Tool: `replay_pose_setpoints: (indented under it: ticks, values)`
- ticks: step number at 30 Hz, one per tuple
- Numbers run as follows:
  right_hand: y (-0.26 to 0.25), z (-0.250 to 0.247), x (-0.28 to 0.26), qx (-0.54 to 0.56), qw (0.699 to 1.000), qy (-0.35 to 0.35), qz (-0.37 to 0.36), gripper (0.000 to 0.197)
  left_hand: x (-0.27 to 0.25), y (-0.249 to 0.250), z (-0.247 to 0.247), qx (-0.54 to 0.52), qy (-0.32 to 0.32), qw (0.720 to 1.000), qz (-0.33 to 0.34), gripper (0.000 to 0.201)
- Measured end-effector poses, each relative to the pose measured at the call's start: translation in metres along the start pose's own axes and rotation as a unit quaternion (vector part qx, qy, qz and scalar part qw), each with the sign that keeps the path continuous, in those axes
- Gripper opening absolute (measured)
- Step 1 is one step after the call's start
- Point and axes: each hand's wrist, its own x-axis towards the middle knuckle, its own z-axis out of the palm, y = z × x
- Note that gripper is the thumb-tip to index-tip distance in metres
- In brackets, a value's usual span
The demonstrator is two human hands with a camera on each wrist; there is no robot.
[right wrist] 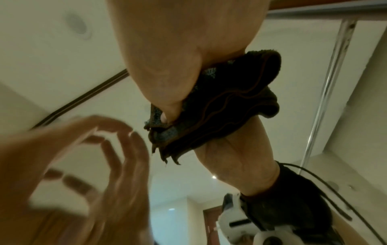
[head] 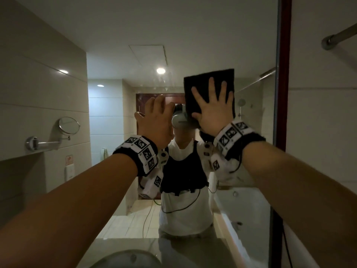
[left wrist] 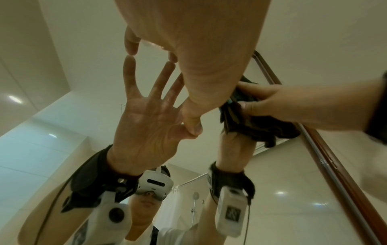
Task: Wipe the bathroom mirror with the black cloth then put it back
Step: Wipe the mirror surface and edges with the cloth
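The bathroom mirror [head: 193,35] fills the wall in front of me. My right hand [head: 212,101] lies flat with fingers spread and presses the folded black cloth [head: 204,80] against the glass, right of centre. In the right wrist view the cloth [right wrist: 226,106] bunches in layers under the palm and thumb of my right hand [right wrist: 178,58]. My left hand [head: 156,111] is beside it to the left, empty, with its straight fingertips [left wrist: 131,46] touching the glass. The left wrist view shows the right hand [left wrist: 293,106] on the cloth [left wrist: 251,122] at the right.
A dark red wooden frame [head: 286,74] borders the mirror on the right, with a metal rail [head: 338,37] on the wall beyond. A round swing-arm mirror [head: 68,125] sticks out from the left wall. A washbasin [head: 125,258] sits below on the counter.
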Motion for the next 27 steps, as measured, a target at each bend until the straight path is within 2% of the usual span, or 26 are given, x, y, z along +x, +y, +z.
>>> replay_pose_setpoints:
  ticks: [3, 6, 9, 15, 18, 22, 27]
  values:
    - [0.009, -0.016, 0.026, 0.011, 1.000, 0.008, 0.013, 0.080, 0.000, 0.000, 0.002, 0.001, 0.007, 1.000, -0.002, 0.083]
    - [0.011, -0.011, 0.022, 0.004, 1.000, 0.013, 0.006, 0.078, 0.000, -0.001, 0.003, -0.008, 0.009, 1.000, 0.002, 0.081]
    - [0.006, 0.001, 0.001, -0.003, 1.000, 0.013, -0.005, 0.080, 0.000, 0.001, 0.002, -0.010, 0.005, 1.000, -0.001, 0.081]
    - [-0.013, 0.049, -0.076, -0.019, 0.998, -0.024, -0.053, 0.083, -0.003, 0.006, -0.003, -0.024, -0.005, 1.000, -0.008, 0.084]
    - [-0.013, 0.058, -0.087, -0.024, 0.997, -0.042, -0.063, 0.085, -0.003, 0.004, -0.003, -0.019, -0.004, 1.000, -0.006, 0.086]
    - [-0.009, 0.042, -0.061, -0.026, 0.998, -0.027, -0.055, 0.083, -0.002, 0.002, 0.001, -0.011, 0.000, 1.000, -0.007, 0.086]
    - [0.000, -0.013, 0.017, 0.015, 1.000, -0.005, 0.000, 0.080, 0.000, 0.001, 0.004, -0.005, 0.005, 1.000, -0.004, 0.087]
